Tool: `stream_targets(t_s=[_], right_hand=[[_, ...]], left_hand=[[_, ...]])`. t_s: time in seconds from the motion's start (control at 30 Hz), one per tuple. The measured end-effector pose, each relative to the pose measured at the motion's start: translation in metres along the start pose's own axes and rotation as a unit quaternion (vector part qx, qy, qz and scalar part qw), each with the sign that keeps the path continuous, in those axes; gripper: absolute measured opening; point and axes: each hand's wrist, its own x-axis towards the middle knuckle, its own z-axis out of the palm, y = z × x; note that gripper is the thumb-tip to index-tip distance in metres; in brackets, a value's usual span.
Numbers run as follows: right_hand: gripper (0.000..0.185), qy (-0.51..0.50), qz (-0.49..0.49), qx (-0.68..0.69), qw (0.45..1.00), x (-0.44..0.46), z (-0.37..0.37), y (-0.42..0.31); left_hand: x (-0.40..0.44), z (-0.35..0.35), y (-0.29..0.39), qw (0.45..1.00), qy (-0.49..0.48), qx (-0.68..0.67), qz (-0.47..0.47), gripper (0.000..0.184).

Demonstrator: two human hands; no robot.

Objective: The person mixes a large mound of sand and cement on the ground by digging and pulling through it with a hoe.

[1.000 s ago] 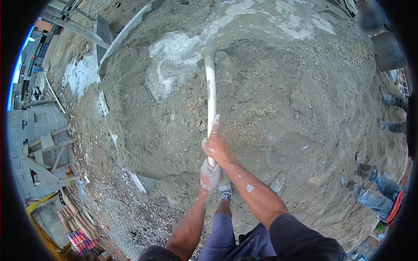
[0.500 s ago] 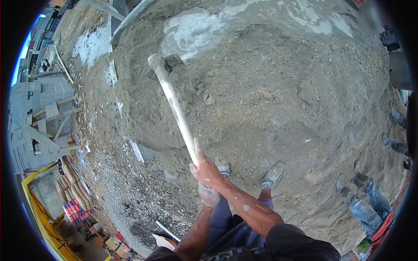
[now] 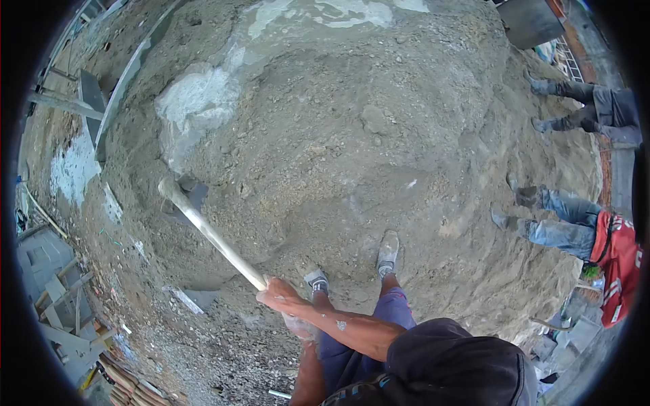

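A long pale wooden handle (image 3: 220, 245) slants up and left over the grey sand and cement mix (image 3: 318, 155). Its far end carries a metal blade (image 3: 193, 196), partly sunk in the mix. My right hand (image 3: 279, 295) is wrapped round the near end of the handle. Just below it, my left hand (image 3: 300, 327) is closed and mostly hidden behind my right forearm; the near tip of the handle is out of sight there. Wet whitish slurry (image 3: 196, 101) lies beyond the blade.
Two people stand at the right, one in dark trousers (image 3: 575, 108), the other in jeans and a red top (image 3: 619, 271). My shoes (image 3: 388, 252) rest on the mix. Boards (image 3: 64, 304) lie at the left, gravel (image 3: 203, 352) at the lower left.
The tool swung from the slurry to the left and then closer to me, with both hands drawn back toward my body. The view has turned toward the right, showing more of the two people.
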Motion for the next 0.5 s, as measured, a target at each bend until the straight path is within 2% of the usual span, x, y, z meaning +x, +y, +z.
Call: stream_targets(t_s=[0.03, 0.1, 0.17, 0.23, 0.27, 0.3, 0.33, 0.4, 0.43, 0.5], right_hand=[[0.048, -0.023, 0.04, 0.007, 0.999, -0.015, -0.012, 0.002], [0.043, -0.073, -0.031, 0.002, 0.997, -0.009, -0.007, 0.05], [0.039, -0.074, -0.004, 0.053, 0.996, -0.019, -0.022, 0.051], [0.036, -0.01, 0.111, 0.153, 0.982, -0.041, -0.089, -0.019], [0.035, 0.028, 0.05, 0.207, 0.977, -0.036, -0.106, -0.023], [0.035, 0.057, 0.044, 0.218, 0.973, -0.028, -0.13, -0.033], [0.035, 0.086, 0.039, 0.231, 0.968, -0.016, -0.159, -0.046], [0.025, 0.203, -0.043, 0.242, 0.948, 0.003, -0.231, -0.085], [0.038, 0.251, -0.077, 0.207, 0.943, 0.022, -0.268, -0.094], [0.048, 0.316, -0.131, 0.2, 0.918, 0.058, -0.35, -0.109]], left_hand=[[-0.009, 0.002, -0.004, 1.0, -0.004, 0.02, -0.006, 0.052], [-0.023, 0.007, -0.012, 0.999, -0.011, 0.046, -0.015, 0.052], [-0.025, 0.013, -0.013, 0.997, -0.034, 0.072, -0.019, 0.052], [-0.007, 0.031, -0.011, 0.995, -0.069, 0.066, -0.02, 0.053], [0.008, 0.045, -0.005, 0.996, -0.077, 0.046, -0.02, 0.053], [0.02, 0.076, 0.017, 0.997, -0.072, 0.011, -0.034, 0.053], [0.042, 0.115, 0.041, 0.958, -0.1, 0.242, 0.117, 0.055], [0.083, 0.224, 0.103, 0.915, -0.131, 0.312, 0.22, 0.057], [0.116, 0.253, 0.099, 0.9, -0.169, 0.336, 0.219, 0.054], [0.161, 0.342, 0.108, 0.891, -0.212, 0.286, 0.28, 0.047]])
